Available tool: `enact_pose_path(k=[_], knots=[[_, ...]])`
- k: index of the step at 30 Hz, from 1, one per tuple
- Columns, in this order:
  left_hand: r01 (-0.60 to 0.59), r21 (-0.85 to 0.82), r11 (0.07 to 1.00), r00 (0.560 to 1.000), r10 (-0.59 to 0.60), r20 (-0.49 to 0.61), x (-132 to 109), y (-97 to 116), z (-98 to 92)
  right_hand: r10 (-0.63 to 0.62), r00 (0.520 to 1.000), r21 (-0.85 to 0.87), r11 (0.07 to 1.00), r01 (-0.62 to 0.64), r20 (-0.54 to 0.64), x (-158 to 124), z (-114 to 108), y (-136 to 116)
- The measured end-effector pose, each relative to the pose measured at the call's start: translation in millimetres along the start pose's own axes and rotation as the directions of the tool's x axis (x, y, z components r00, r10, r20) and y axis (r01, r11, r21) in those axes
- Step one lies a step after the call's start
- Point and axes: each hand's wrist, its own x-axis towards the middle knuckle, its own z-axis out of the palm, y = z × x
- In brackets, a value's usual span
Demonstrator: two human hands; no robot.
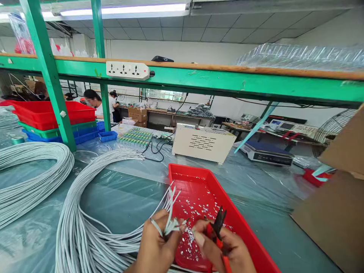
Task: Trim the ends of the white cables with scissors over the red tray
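Observation:
My left hand point(157, 240) is closed around the ends of several grey cables point(171, 206), and frayed pale strands poke out between thumb and fingers. These cables run back to a large looped bundle point(85, 212) on the table. In my right hand point(227, 246) is a pair of cutting pliers point(218, 227) with orange-red handles and dark jaws pointing up; its thumb and forefinger come close to the frayed ends. Both hands are over a red tray point(241, 216) strewn with small silvery and white scraps. Whether the right fingertips pinch a strand, I cannot tell.
Another cable coil point(34, 178) lies at left, near stacked bins point(54, 113). Behind the tray stand a beige box-shaped machine point(203, 144) and a scale point(267, 153). Cardboard point(324, 220) borders the right. A green shelf beam point(199, 81) crosses above; co-workers sit and stand farther back.

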Motion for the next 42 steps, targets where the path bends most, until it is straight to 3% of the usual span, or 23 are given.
enact_pose_path(k=[2, 4, 6, 8, 10, 14, 16, 17, 19, 21, 23, 28, 35, 42], knots=[[0.165, -0.088, 0.982, 0.986, -0.165, 0.0, 1.5, 2.4, 0.4, -0.077, 0.995, -0.127, 0.988, 0.084, 0.059, 12.0, -14.2, -1.3], [0.28, -0.132, 0.951, 0.96, -0.281, 0.014, 1.5, 2.1, 0.3, -0.102, 0.991, -0.36, 0.924, 0.126, 0.086, 26.4, -28.2, -0.2], [0.349, -0.179, 0.92, 0.936, -0.35, 0.025, 0.8, -0.5, 0.6, -0.125, 0.99, -0.687, 0.714, 0.137, 0.067, 39.4, -39.4, 2.2], [0.381, -0.253, 0.889, 0.921, -0.389, 0.02, -0.2, -4.2, 2.0, -0.118, 0.992, -0.888, 0.452, 0.083, 0.032, 48.5, -47.3, 3.6], [0.376, -0.313, 0.872, 0.918, -0.398, -0.007, -1.1, -7.3, 4.1, -0.1, 0.995, -0.957, 0.288, 0.039, 0.011, 53.1, -52.7, 2.8], [0.353, -0.329, 0.876, 0.919, -0.391, -0.054, -1.8, -8.7, 7.2, -0.124, 0.991, -0.98, 0.196, -0.023, -0.048, 53.6, -59.1, -2.0], [0.351, -0.326, 0.878, 0.92, -0.389, -0.056, -1.3, -7.0, 6.6, -0.15, 0.986, -0.974, 0.223, -0.04, -0.075, 51.7, -58.9, -3.5], [0.353, -0.321, 0.879, 0.921, -0.386, -0.044, -0.9, -5.8, 5.9, -0.159, 0.985, -0.957, 0.289, -0.016, -0.064, 50.4, -57.5, -3.8], [0.361, -0.301, 0.883, 0.924, -0.383, -0.013, -0.1, -3.6, 3.9, -0.147, 0.989, -0.837, 0.539, 0.093, 0.016, 47.0, -51.8, -3.6], [0.361, -0.283, 0.889, 0.928, -0.373, 0.01, 0.5, -1.7, 2.0, -0.113, 0.986, -0.572, 0.804, 0.163, 0.122, 42.5, -43.3, -3.5], [0.348, -0.284, 0.893, 0.934, -0.358, 0.019, 0.8, 0.0, 0.9, -0.079, 0.979, -0.346, 0.928, 0.142, 0.189, 37.4, -34.4, -3.8], [0.308, -0.328, 0.893, 0.947, -0.32, 0.018, 1.7, 2.7, 1.2, -0.028, 0.966, -0.162, 0.984, 0.072, 0.258, 29.4, -20.1, -5.9], [0.32, -0.337, 0.885, 0.944, -0.326, 0.041, -2.2, 1.8, 0.0, 0.008, 0.97, -0.059, 0.998, 0.007, 0.242, 28.3, -9.7, -4.8], [0.284, -0.313, 0.906, 0.957, -0.287, 0.035, -3.3, -0.6, -1.3, 0.158, 0.926, 0.163, 0.961, -0.224, 0.342, 30.6, -5.5, 8.1]])
